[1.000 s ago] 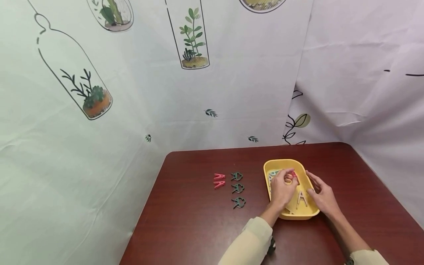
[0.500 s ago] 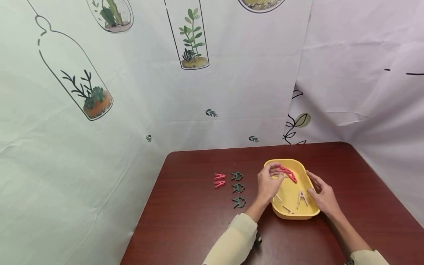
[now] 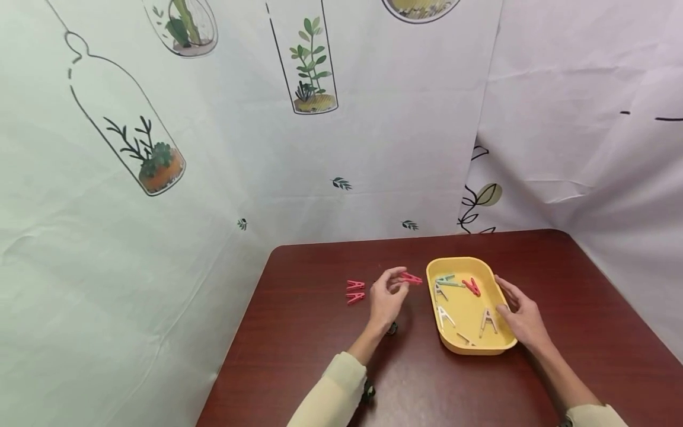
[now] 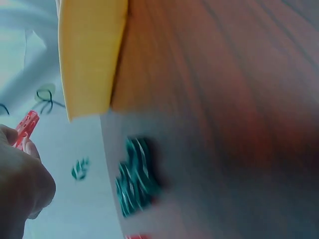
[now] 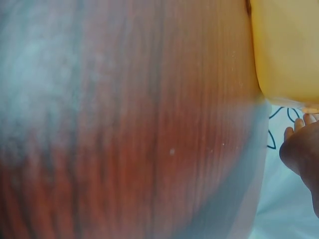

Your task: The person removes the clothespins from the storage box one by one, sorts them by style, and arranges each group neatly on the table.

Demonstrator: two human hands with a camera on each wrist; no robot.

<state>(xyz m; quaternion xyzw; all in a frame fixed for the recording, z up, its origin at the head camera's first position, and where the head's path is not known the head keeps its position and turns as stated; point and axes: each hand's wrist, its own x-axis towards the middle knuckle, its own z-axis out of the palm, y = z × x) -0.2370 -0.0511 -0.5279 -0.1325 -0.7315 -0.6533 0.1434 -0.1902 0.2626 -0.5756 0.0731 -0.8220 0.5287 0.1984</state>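
In the head view my left hand (image 3: 386,298) pinches a pink clothespin (image 3: 412,278) between thumb and fingers, above the table left of the yellow tray (image 3: 448,343). The same clothespin (image 4: 27,125) shows at the fingertips in the left wrist view. My right hand (image 3: 523,320) holds the tray's right side, thumb at the rim and fingers along the outer wall. Inside the tray lie a red clothespin (image 3: 472,287), a light green clothespin (image 3: 450,281) and several pale ones, such as a white clothespin (image 3: 446,316).
Two pink clothespins (image 3: 355,285) lie left of my left hand. Beneath that hand and forearm are dark green clips (image 4: 134,177), mostly hidden in the head view. The brown table (image 3: 299,344) meets a printed cloth backdrop (image 3: 256,148) at the back.
My left hand has lifted the pink clothespin out of the tray and carried it left, over the green clips. The tray's contents are now uncovered. My right hand stays at the tray.
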